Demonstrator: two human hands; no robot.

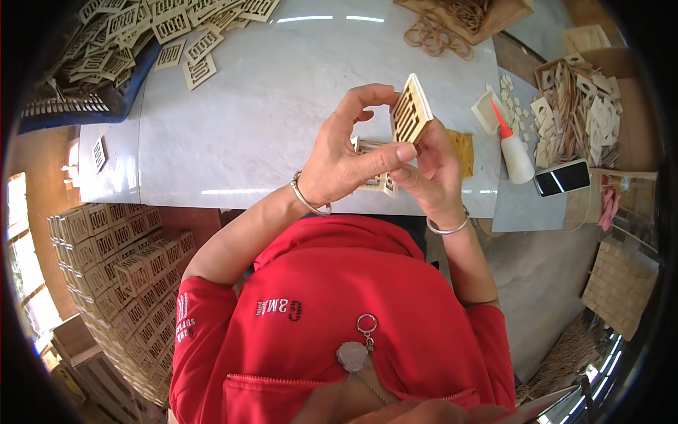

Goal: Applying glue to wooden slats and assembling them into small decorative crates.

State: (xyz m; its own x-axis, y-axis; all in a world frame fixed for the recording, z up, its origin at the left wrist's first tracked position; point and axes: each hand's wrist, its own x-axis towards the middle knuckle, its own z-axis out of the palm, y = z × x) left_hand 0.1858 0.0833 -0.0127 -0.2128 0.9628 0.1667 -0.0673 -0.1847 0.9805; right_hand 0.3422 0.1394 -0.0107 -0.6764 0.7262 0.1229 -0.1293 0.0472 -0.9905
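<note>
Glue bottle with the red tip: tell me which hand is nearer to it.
Right. The right hand is just left of the glue bottle, with a grip on the wooden panel. The left hand is farther left, beyond the right one, also touching the panel.

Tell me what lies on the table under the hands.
Under the left hand and right hand, which hold a cut-out wooden panel, more wooden pieces lie on the table. The hands cover most of them.
</note>
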